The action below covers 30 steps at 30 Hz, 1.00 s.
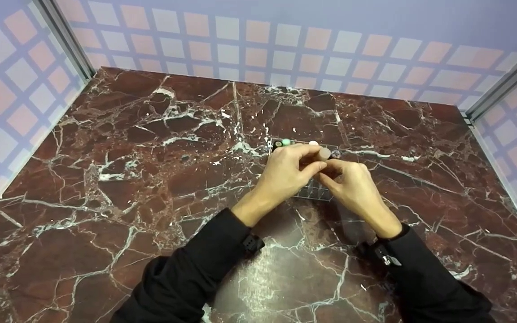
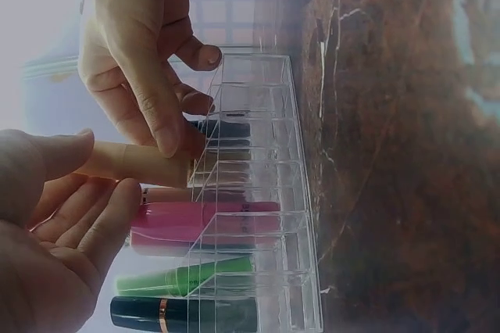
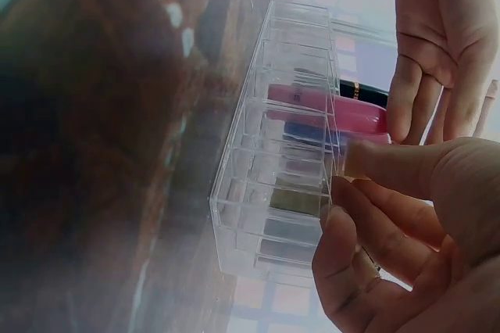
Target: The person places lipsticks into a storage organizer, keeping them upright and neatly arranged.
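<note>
A beige lipstick tube point(image 2: 129, 162) stands over the clear compartment organizer point(image 2: 301, 169), its lower end at the compartment openings. My left hand point(image 1: 287, 168) holds the upper part between thumb and fingers. Lower down, my right hand point(image 1: 352, 181) pinches the tube's gold end point(image 3: 355, 159) with thumb and forefinger. Other tubes stand in the organizer: a pink one point(image 2: 168, 223), a green one point(image 2: 156, 282) and a black one with a gold band point(image 2: 137, 313). From the head view the hands cover much of the organizer; whether the tube's end is inside a compartment I cannot tell.
The organizer stands on a red-brown marbled table point(image 1: 151, 224) with white veins. Checked panels point(image 1: 258, 42) rise along the back and both sides, with metal posts point(image 1: 67, 38) at the corners. Both forearms wear black sleeves and wrist straps.
</note>
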Tool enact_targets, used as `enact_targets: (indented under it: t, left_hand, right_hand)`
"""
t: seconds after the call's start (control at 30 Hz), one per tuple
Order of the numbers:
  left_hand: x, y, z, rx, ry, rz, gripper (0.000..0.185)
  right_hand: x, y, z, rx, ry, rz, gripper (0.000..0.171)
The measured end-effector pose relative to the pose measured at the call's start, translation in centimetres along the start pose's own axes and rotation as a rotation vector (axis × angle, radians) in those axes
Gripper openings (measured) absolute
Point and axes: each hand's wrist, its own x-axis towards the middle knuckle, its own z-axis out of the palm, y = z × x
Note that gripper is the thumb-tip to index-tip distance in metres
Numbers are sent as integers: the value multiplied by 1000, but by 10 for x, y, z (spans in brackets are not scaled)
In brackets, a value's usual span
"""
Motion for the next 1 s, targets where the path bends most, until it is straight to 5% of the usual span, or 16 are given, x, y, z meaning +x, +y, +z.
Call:
enact_targets:
  t: [0.47, 1.0]
  left_hand:
    - [-2, -2, 0, 151, -41, 52, 23]
    - [-1, -4, -5, 295, -31, 19, 24]
  right_hand:
    - [0, 0, 1, -39, -57, -7, 19]
    - [0, -2, 2, -22, -50, 0, 20]
